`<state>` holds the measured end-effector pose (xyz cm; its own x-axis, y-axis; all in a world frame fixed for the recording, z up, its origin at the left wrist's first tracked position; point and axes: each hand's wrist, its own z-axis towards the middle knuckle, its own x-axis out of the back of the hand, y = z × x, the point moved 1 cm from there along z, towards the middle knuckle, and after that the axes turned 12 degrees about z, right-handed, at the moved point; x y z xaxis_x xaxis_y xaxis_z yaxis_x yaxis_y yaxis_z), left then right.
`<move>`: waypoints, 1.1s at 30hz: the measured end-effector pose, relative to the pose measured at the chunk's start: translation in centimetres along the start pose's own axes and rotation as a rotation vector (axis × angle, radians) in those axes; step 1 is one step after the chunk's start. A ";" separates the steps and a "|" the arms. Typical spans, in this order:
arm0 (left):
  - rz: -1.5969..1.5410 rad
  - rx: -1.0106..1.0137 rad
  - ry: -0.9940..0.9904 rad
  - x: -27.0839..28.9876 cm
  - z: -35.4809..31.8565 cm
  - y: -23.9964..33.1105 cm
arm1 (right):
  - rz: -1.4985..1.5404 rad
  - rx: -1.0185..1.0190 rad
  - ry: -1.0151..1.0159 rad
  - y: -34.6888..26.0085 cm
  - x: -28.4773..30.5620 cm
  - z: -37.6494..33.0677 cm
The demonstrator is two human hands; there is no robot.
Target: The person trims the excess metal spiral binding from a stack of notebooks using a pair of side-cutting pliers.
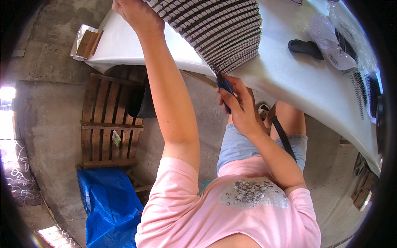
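The blue-handled tool (224,89) is pinched in the right hand (240,109), its tip just under the striped sheet's (219,31) edge pressed by the left hand (138,14); fingers could be nicked if it slipped.

Clear plastic packages (331,39) on the white table's right end; small greenish label (116,138) on the wooden pallet.

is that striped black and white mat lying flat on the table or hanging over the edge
Hanging over: the striped mat juts past the white table edge, where the right hand holds a blue-handled tool against it.
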<state>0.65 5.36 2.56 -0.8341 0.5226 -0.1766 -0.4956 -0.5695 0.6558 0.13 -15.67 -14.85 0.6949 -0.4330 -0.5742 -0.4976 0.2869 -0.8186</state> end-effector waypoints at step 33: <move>-0.008 0.037 0.029 0.2 0.3 -0.4 | -0.669 0.485 0.048 -0.6 1.4 0.0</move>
<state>0.77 5.86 2.45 -0.8370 0.5082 -0.2031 -0.4937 -0.5412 0.6807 1.34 -16.46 -15.14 0.7363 -0.6760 0.0290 0.2998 0.2876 -0.9096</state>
